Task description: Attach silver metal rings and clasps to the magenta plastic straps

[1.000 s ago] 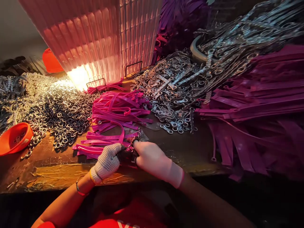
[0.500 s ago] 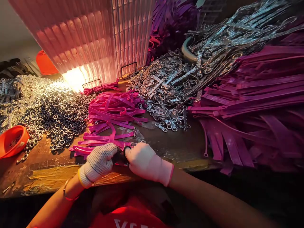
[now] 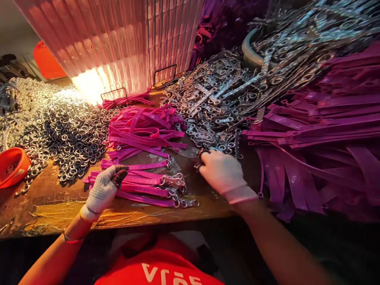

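My left hand [image 3: 102,192], in a dotted white glove with dark fingertips, is closed at the left part of a row of pink straps [image 3: 142,186]. Whether anything is between its fingers I cannot make out. Metal rings and short metal links [image 3: 175,182] hang on the right ends of these straps. To the right of them, my right hand [image 3: 222,172], also gloved, has its dark-tipped fingers curled down near the front of a heap of metal links [image 3: 213,134]. What those fingers hold, if anything, is hidden.
A heap of metal rings [image 3: 77,138] and an orange bowl [image 3: 20,172] lie left. More pink straps [image 3: 142,130] are piled centrally. Behind stands a ribbed translucent panel [image 3: 118,47] with a bright light. Purple straps [image 3: 311,130] and a tub [image 3: 249,47] of metal strips fill the right.
My hands were together over the straps and have moved apart, the left leftward, the right rightward and up to the metal links. The strap ends with metal links now show. The view shifted slightly.
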A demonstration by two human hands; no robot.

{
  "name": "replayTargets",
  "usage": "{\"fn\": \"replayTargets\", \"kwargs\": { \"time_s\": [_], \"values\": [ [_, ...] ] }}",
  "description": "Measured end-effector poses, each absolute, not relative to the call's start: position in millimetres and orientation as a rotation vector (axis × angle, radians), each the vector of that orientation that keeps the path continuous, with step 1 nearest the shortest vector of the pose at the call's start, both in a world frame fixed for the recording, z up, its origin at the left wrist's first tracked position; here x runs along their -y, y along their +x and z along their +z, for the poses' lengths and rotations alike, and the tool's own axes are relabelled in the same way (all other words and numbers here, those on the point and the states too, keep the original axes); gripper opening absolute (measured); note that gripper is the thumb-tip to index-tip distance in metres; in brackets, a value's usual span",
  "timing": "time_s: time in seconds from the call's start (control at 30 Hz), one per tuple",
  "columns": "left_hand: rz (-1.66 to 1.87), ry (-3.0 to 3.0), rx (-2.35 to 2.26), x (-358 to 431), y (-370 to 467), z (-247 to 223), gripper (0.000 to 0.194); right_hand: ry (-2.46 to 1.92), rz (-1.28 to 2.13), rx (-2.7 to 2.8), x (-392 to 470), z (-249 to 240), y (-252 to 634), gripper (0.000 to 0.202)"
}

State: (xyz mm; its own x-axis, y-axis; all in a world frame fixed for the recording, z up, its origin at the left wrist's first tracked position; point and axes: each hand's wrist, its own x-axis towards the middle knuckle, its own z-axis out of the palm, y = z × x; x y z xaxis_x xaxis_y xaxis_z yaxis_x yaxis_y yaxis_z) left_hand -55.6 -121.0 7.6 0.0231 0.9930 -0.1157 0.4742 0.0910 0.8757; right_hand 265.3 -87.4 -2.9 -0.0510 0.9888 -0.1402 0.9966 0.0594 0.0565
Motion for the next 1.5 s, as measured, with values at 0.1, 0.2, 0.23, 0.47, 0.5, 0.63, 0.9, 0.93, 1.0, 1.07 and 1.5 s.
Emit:
{"fn": "replayTargets", "kwargs": {
  "time_s": [0.1,0.2,0.23,0.47,0.5,0.63,0.9,0.93,1.0,1.07,1.5],
  "values": [
    [0.820,0.755,-1.319,119.6,-38.7,18.3,0.032,2.119,0.021,-2.005,71.0,-21.9,279.3,0.025],
    [0.835,0.454,-1.136,116.0,-24.9,22.9,0.028,2.192,-0.118,-1.980,65.4,-31.5,280.1,0.027],
    [0.840,0.442,-1.106,115.7,-19.9,22.3,0.030,2.222,-0.199,-1.966,64.8,-32.6,279.6,0.027],
    [0.732,0.602,-1.019,120.4,2.8,9.3,0.028,2.294,-0.370,-2.015,66.9,-34.4,279.2,0.027],
    [0.699,0.567,-0.999,120.4,2.3,8.3,0.031,2.306,-0.348,-2.044,68.8,-34.8,278.8,0.027],
    [0.573,0.403,-0.906,120.5,-2.1,9.5,0.040,2.366,-0.408,-2.260,84.3,-33.0,271.3,0.030],
    [0.568,1.009,-1.022,140.5,1.7,24.5,0.051,1.756,-1.221,-3.067,133.0,-3.7,210.3,0.052],
    [0.579,1.075,-1.015,143.0,1.6,25.3,0.053,1.684,-1.307,-3.088,135.9,0.7,202.9,0.051],
    [0.597,1.168,-1.018,146.3,1.7,26.3,0.051,1.563,-1.566,-3.072,139.3,8.8,191.8,0.048],
    [0.623,1.161,-1.037,147.5,2.7,26.8,0.046,1.502,-1.867,-2.990,141.2,15.0,186.2,0.045],
    [0.642,0.980,-0.892,146.5,4.9,27.1,0.051,1.121,-1.484,-3.258,136.4,15.1,199.5,0.043]
  ]
}}
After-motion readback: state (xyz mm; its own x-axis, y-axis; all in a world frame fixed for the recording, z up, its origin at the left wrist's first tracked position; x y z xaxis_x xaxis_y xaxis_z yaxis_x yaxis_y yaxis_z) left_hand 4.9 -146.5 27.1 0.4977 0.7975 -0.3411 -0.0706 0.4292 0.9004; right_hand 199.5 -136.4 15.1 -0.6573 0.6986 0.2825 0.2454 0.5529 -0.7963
